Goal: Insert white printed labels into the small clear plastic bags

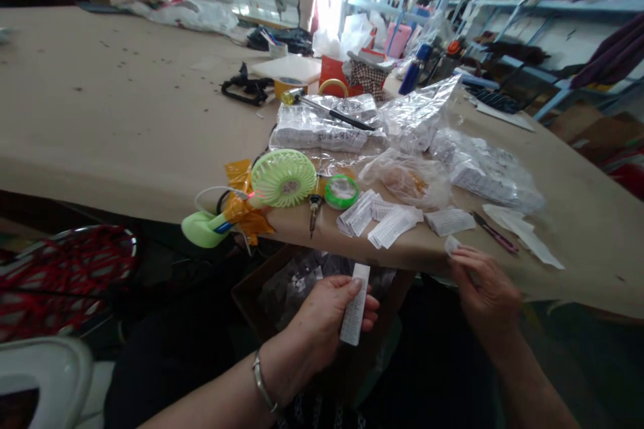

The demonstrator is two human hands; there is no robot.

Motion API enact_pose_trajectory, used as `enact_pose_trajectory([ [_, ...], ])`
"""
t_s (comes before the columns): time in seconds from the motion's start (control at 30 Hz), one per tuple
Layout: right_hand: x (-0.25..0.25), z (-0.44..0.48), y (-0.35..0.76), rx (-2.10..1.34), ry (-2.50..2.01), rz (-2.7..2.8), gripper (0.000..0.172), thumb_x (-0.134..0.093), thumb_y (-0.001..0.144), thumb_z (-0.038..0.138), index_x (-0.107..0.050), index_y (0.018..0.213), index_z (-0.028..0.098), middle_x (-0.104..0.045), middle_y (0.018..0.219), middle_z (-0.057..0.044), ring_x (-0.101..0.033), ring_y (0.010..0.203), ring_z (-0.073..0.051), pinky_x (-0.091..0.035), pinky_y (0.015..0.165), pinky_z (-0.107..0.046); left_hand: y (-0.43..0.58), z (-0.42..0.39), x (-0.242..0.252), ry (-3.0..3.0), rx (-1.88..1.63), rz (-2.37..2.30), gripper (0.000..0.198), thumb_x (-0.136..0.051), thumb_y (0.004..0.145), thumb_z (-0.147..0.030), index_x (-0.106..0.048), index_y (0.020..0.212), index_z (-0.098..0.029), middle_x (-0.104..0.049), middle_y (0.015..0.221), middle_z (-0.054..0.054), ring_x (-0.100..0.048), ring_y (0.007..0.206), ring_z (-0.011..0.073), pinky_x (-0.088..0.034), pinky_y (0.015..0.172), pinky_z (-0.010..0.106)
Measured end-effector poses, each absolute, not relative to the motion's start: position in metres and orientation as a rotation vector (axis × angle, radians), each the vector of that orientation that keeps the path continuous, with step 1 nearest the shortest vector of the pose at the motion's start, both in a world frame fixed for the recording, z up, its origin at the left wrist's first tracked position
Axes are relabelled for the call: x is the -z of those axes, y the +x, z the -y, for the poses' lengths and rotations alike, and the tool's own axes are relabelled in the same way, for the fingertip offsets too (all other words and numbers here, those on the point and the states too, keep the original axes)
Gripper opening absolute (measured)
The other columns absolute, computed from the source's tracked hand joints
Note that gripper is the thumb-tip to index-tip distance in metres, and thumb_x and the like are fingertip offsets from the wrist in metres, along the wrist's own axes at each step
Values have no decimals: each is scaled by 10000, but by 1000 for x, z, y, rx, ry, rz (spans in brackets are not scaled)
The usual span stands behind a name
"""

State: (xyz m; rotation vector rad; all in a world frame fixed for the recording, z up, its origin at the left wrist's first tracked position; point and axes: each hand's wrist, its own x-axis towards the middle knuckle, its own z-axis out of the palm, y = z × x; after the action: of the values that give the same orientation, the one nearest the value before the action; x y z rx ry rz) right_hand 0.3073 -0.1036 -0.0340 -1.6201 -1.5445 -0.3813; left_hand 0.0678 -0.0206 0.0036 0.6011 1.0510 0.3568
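The table (131, 114) was the largest item; its front edge ran across the view. To the left of the fan, a wide stretch of brown covering, marked with dark specks, gave lateral room. The carton (246, 298), containing clear plastic, stood below the front edge. Plastic-wrapped packs (322, 134) occupied the table's middle, with the hammer (347, 119) lying across them. The green fan (283, 177) was at the front edge; its lower end extended past that edge.

The left hand (322, 312) was in front of the edge, above the carton. It grasped the label strip (355, 312), thumb on the face and fingers behind. The right hand (486, 288) was at the edge, its fingertips pinching the white slip (451, 244). The hands were well apart, with open room between them.

Folded label stacks (395, 224) lay near the edge, between the green ring (329, 194) and the pink-handled tool (496, 233). The pointed tool (313, 211) lay beside the ring, tip toward the edge.
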Motion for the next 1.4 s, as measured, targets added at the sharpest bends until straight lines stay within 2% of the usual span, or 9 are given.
enact_pose_trajectory([
  [0.17,21,100,226,47,-1213,1791,217,-577,799,46,-596,971,176,-638,1092,-97,-557,1124,-280,-461,941,-498,68,24,-2,558,-430,-975,133,-559,815,-214,-602,814,-88,-635,652,60,-570,486,108,-443,475,208],
  [0.3,28,93,189,21,-1141,2008,183,-545,815,32,-607,941,149,-638,1104,-120,-524,1172,-271,-413,1004,-494,66,23,-3,504,-554,-939,98,-655,670,-151,-622,719,-72,-606,622,35,-526,494,76,-372,465,174],
  [0.43,35,87,185,-1,-1142,2053,184,-522,818,20,-607,934,135,-621,1140,-142,-505,1200,-274,-407,1020,-498,61,20,-1,449,-625,-957,135,-677,606,-147,-626,713,-82,-620,640,37,-537,530,93,-391,501,196],
  [0.8,32,85,185,-25,-1101,2065,171,-531,820,32,-622,921,134,-646,1102,-130,-538,1171,-254,-459,1002,-441,59,19,0,345,-684,-920,39,-640,613,-96,-610,637,-95,-628,617,44,-553,546,106,-406,547,215],
  [0.97,34,87,186,-13,-1109,2103,194,-528,823,46,-609,958,160,-641,1123,-114,-524,1188,-252,-463,992,-459,57,20,-2,334,-690,-913,80,-677,609,-116,-600,621,-100,-607,593,28,-537,524,98,-394,523,212],
  [1.13,35,88,187,-21,-1135,2120,202,-524,831,50,-604,969,175,-642,1128,-105,-513,1200,-256,-455,991,-478,56,21,0,320,-647,-846,145,-676,706,-212,-594,668,-99,-586,607,22,-527,517,83,-385,485,188],
  [1.27,36,90,187,-48,-1119,2137,291,-553,827,55,-571,1095,165,-632,1145,-106,-510,1198,-255,-421,1016,-479,56,23,4,346,-653,-894,62,-639,722,-118,-587,695,-96,-590,615,18,-535,517,72,-402,490,168],
  [1.33,36,92,188,-115,-1100,2073,353,-597,820,114,-543,1166,160,-619,1149,-113,-522,1173,-264,-415,1012,-480,55,23,4,364,-625,-908,61,-591,765,-124,-585,711,-96,-593,601,22,-537,488,78,-423,484,180],
  [1.4,36,93,190,-237,-1148,1873,343,-617,821,190,-545,1156,167,-599,1144,-117,-532,1141,-270,-433,980,-465,54,24,1,405,-547,-914,117,-543,822,-181,-595,762,-95,-609,599,39,-548,461,97,-451,477,210],
])
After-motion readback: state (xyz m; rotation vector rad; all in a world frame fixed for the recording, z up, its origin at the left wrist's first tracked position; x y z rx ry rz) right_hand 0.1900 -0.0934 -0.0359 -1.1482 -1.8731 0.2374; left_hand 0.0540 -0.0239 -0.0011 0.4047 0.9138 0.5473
